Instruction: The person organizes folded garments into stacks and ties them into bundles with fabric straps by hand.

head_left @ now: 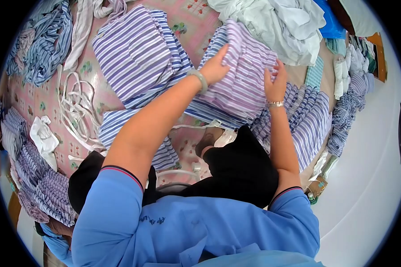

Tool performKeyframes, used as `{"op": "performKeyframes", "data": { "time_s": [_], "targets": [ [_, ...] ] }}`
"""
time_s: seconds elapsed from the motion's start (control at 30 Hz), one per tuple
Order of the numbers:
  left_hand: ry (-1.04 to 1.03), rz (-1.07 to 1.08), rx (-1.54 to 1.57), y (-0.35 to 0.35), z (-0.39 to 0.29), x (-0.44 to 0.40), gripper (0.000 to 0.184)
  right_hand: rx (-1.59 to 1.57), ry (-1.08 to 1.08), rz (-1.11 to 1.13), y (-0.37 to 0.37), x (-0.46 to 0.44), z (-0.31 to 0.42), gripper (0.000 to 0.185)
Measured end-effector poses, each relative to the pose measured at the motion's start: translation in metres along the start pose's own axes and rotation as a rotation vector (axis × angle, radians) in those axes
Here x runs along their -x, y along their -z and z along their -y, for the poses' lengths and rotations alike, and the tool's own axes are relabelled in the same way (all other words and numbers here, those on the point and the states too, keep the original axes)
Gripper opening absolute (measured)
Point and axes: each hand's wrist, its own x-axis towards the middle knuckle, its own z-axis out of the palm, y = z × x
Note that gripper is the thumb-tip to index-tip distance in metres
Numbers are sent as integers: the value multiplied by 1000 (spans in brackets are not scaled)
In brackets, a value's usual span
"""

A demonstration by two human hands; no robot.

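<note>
A folded purple-and-white striped garment [246, 66] lies on top of a stack of blue-and-white striped folded cloth [216, 116]. My left hand [214, 69], with a bangle at the wrist, rests against the garment's left edge, index finger and thumb apart. At the opposite edge is my right hand [276, 84], its fingers spread and touching the fabric near the upper right corner. Neither hand is closed round the cloth. To the left sits another stack topped by a folded purple-striped garment [136, 53].
White crumpled cloth [280, 29] lies beyond the stack. Gathered striped garments [307, 120] are at the right. White cloth ties [75, 104] and loose blue-striped cloth [46, 44] lie on the pink patterned cover [113, 91]. More striped garments [40, 173] are at the lower left.
</note>
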Motion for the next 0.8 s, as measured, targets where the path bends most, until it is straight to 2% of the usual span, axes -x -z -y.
{"op": "performKeyframes", "data": {
  "time_s": [0.07, 0.13, 0.17, 0.2, 0.23, 0.27, 0.33, 0.37, 0.4, 0.43, 0.5, 0.53, 0.6, 0.63, 0.7, 0.8],
  "targets": [
    [-108, 84, -223, -8, -15, 3, 68, -689, -511, 321, 10, -31, 41, 71],
    [-75, 138, -220, -15, -38, 9, 68, -479, -341, 412, 8, -62, 60, 76],
    [25, 186, -266, -19, -46, 11, 67, -484, -339, 417, -5, -71, 59, 76],
    [127, 233, -309, -20, -54, 15, 67, -307, -184, 395, -19, -80, 60, 79],
    [169, 182, -286, -20, -62, 22, 66, -130, -31, 371, -21, -83, 68, 82],
    [181, 177, -284, -20, -58, 28, 66, -138, -30, 382, -17, -81, 74, 82],
    [-63, 47, -107, -19, -47, 43, 67, -389, -183, 561, 7, -79, 90, 87],
    [-190, 18, 0, -18, -45, 54, 67, -484, -325, 692, 23, -77, 96, 83],
    [-162, -4, 0, -18, -43, 67, 67, -653, -298, 534, 18, -65, 85, 76],
    [-177, -19, 144, -19, -51, 84, 67, -822, -278, 374, 14, -52, 70, 69],
    [-163, -43, 405, -21, -72, 119, 67, -668, -345, 302, 20, -35, 44, 58],
    [-144, -45, 525, -23, -87, 135, 66, -689, -339, 318, 17, -23, 32, 58],
    [-229, -38, 504, -23, -119, 163, 66, -1239, -939, 479, 7, 2, 20, 62],
    [-278, -51, 482, -25, -133, 174, 66, -1406, -1066, 476, 8, 4, 23, 63],
    [-337, -81, 458, -26, -160, 195, 66, -1639, -1008, 424, 26, -4, 20, 65],
    [-358, -79, 583, -19, -195, 225, 67, -1858, -896, 455, 41, -13, 35, 67]
  ]
}}
